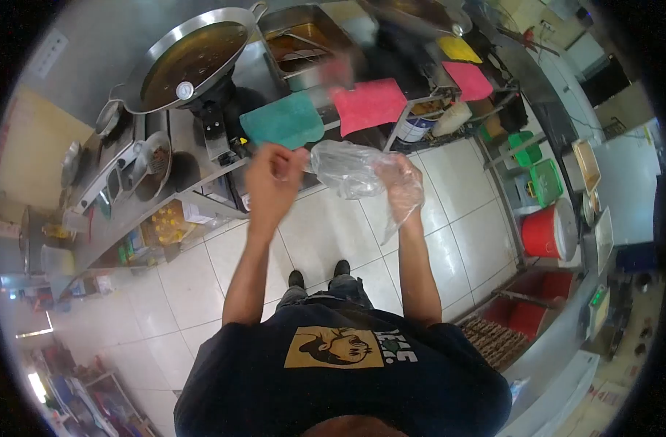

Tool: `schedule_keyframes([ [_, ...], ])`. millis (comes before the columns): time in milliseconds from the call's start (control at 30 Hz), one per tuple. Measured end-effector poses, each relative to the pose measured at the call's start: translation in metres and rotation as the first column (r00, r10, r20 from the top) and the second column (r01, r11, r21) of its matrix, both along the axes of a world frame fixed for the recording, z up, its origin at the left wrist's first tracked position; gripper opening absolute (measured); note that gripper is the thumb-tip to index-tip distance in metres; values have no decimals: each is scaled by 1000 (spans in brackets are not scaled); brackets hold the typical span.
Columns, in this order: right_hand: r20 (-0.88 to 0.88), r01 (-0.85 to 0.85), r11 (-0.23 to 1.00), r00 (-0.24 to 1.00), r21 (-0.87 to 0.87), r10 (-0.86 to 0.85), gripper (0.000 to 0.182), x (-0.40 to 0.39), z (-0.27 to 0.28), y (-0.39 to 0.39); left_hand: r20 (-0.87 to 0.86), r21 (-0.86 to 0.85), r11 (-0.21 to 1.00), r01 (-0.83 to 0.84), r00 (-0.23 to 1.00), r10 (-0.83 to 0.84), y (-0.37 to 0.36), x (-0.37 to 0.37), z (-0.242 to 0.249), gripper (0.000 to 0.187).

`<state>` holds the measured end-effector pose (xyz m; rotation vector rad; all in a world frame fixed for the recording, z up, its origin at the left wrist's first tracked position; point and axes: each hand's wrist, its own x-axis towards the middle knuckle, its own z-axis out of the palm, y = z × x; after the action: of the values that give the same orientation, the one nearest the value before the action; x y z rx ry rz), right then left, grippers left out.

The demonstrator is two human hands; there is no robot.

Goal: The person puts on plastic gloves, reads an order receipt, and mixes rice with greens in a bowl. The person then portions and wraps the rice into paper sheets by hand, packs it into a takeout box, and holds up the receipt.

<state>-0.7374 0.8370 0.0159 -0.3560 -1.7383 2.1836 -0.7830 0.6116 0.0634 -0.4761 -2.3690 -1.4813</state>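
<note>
A crumpled clear plastic bag [347, 169] stretches between my two hands in front of my body, above the tiled floor. My left hand [273, 178] is closed, its thumb and fingertips pinching the bag's left end. Clear film drapes over my right hand [401, 183], whose fingers are curled at the bag's other end, with a loose flap hanging below. Just beyond the bag, a green cloth [282, 121] and a pink cloth [369, 105] hang over the front edge of the cooking counter.
A large wok of dark oil [195, 65] with a dial thermometer stands at the back left. Beside it is a rectangular pan of orange liquid [304, 36]. Strainers [155, 156] lie on the left counter. At right are a red bucket [548, 233] and green baskets [545, 182].
</note>
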Motion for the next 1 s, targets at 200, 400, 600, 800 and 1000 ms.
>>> schedule_keyframes([
  [200, -41, -336, 778, 907, 531, 420, 19, 8, 32, -51, 229, 213, 977, 19, 971, -69, 32, 15, -35, 21],
  [400, 57, -479, 730, 852, 487, 521, 20, -17, -2, -68, 275, 115, 993, -22, 961, -11, -14, 16, -25, 35],
  [600, 98, -579, 782, 813, 230, 573, 16, -30, -3, -87, 422, 210, 970, -123, 906, 23, -73, 25, -12, 33],
  [800, -112, -108, 518, 920, 849, 375, 41, -13, 43, -144, 208, -80, 995, -55, 976, 71, -99, 35, -1, 23],
  [1000, 58, -203, 282, 891, 938, 450, 11, -35, 20, -200, 63, -368, 918, -144, 982, 179, -175, 60, -7, 31],
])
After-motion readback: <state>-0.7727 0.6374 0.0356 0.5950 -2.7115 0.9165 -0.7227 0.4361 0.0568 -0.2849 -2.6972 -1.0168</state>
